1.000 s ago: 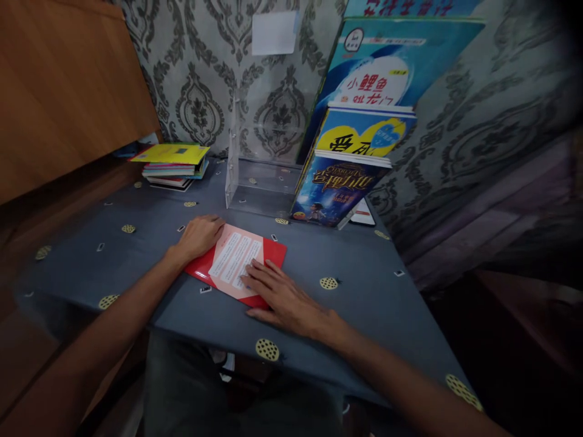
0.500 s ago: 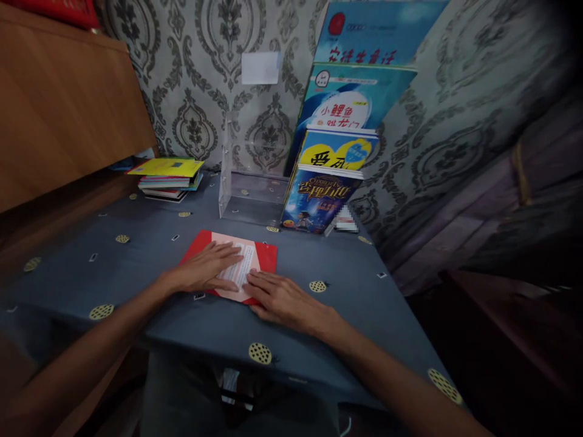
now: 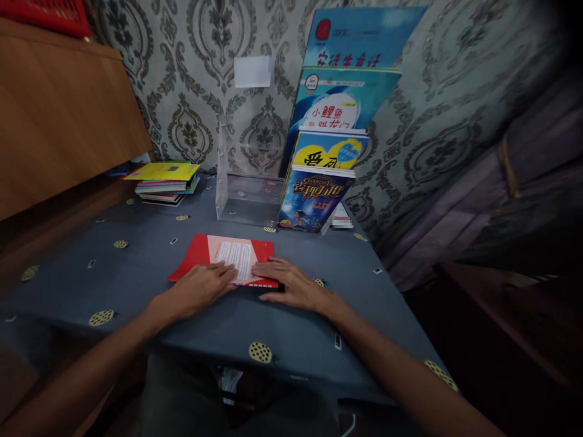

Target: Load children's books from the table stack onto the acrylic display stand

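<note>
A red book point(image 3: 190, 254) with a pink panel and white text blocks lies on the cloth-covered table, its spine along the near side. My left hand point(image 3: 203, 285) rests over the book's near left part, fingers lying on the cover. At the near right corner, my right hand point(image 3: 291, 282) has its fingers spread over the cover and its thumb apart, in front of the spine. The undersides of both hands are hidden. Behind the book stands a clear acrylic rack point(image 3: 221, 173), with several upright books point(image 3: 314, 197) in its right side.
A stack of books point(image 3: 166, 185) with a yellow one on top lies at the back left, by a wooden cabinet point(image 3: 68, 103). A patterned wall point(image 3: 189, 127) rises behind the table point(image 3: 182, 334). A purple curtain point(image 3: 450, 206) hangs at the right.
The book now lies squarer to the near edge, with its spine showing. My left hand has shifted down toward its near edge; my right hand has moved up and right, its thumb now apart.
</note>
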`<state>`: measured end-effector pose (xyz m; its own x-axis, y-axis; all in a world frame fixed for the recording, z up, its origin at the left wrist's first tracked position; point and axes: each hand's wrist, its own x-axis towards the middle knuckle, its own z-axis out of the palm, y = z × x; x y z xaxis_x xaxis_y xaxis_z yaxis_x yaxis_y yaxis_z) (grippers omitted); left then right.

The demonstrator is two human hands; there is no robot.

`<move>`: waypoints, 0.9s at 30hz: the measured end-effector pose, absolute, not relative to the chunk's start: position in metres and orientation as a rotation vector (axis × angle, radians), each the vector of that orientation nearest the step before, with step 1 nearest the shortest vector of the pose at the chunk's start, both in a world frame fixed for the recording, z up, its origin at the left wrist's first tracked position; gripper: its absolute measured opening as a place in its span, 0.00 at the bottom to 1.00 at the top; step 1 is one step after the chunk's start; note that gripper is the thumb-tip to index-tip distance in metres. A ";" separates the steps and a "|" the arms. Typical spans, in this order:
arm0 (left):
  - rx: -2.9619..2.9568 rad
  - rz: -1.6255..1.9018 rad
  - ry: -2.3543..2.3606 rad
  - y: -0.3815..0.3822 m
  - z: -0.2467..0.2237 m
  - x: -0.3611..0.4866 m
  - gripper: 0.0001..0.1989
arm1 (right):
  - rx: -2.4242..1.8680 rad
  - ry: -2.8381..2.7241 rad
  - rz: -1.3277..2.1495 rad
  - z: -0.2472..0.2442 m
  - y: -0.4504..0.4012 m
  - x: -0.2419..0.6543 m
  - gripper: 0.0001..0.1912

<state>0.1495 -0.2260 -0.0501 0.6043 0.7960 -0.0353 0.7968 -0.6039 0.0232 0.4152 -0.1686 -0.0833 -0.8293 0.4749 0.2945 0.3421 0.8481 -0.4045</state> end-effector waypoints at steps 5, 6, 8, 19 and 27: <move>2.654 0.013 1.396 -0.224 -0.039 0.153 0.20 | -0.632 -2.540 0.594 -0.097 -0.154 0.420 0.19; 2.640 0.049 1.392 -0.224 -0.038 0.152 0.20 | -0.638 -2.515 0.610 -0.099 -0.152 0.420 0.18; 2.599 0.110 1.389 -0.223 -0.036 0.150 0.20 | -0.653 -2.454 0.639 -0.100 -0.150 0.421 0.16; 1.919 0.646 1.216 -0.213 0.020 0.140 0.23 | -0.800 -1.702 1.214 -0.093 -0.148 0.420 0.18; 1.077 1.031 0.927 -0.192 0.011 0.161 0.13 | -0.702 -1.176 1.546 -0.069 -0.167 0.410 0.20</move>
<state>0.1612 -0.1925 0.0109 0.2615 0.9607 -0.0926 -0.1938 0.1463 0.9701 0.4100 -0.1666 -0.0686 -0.3047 0.9441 0.1258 -0.3734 0.0031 -0.9277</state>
